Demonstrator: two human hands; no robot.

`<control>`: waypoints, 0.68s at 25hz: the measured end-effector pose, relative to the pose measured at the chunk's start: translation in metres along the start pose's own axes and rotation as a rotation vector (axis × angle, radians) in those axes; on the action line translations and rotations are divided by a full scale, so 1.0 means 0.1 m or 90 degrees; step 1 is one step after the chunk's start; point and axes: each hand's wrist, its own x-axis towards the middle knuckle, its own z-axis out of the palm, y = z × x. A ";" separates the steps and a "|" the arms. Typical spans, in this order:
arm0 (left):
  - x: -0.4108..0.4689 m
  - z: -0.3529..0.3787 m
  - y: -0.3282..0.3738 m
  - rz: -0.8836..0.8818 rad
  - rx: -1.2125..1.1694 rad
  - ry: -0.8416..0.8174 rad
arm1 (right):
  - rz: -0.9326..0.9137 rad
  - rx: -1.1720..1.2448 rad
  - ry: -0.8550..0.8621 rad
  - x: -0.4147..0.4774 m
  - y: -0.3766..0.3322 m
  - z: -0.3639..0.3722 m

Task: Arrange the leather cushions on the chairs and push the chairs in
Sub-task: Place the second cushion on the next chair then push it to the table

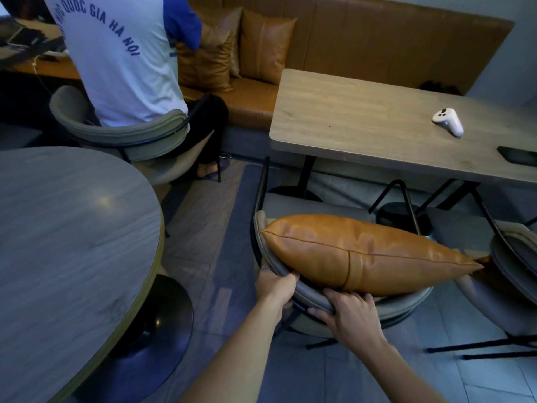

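A tan leather cushion stands on edge in a grey padded chair, leaning against its curved backrest. My left hand grips the backrest's top rim at its left end. My right hand grips the same rim just below the cushion's seam. The chair's seat reaches partly under the rectangular wooden table. A second grey chair stands to the right, with a sliver of another tan cushion showing beside it.
A round wooden table fills the left side. A person in a white and blue shirt sits in a grey chair at the back left. Tan cushions lean on the bench. A white controller and a dark phone lie on the rectangular table.
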 end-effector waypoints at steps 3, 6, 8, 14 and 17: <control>0.05 0.03 0.05 0.005 -0.028 -0.012 | -0.028 -0.020 0.057 0.09 0.10 0.10; 0.12 0.09 0.09 0.015 -0.043 -0.022 | -0.044 -0.014 0.097 0.20 0.20 0.11; 0.12 0.15 0.10 0.014 -0.029 -0.017 | -0.056 0.000 0.092 0.23 0.29 0.11; 0.13 0.13 0.08 0.011 0.021 -0.023 | -0.073 0.008 0.072 0.22 0.32 0.04; 0.13 0.09 0.05 0.020 0.029 -0.029 | -0.059 -0.002 0.039 0.20 0.28 -0.01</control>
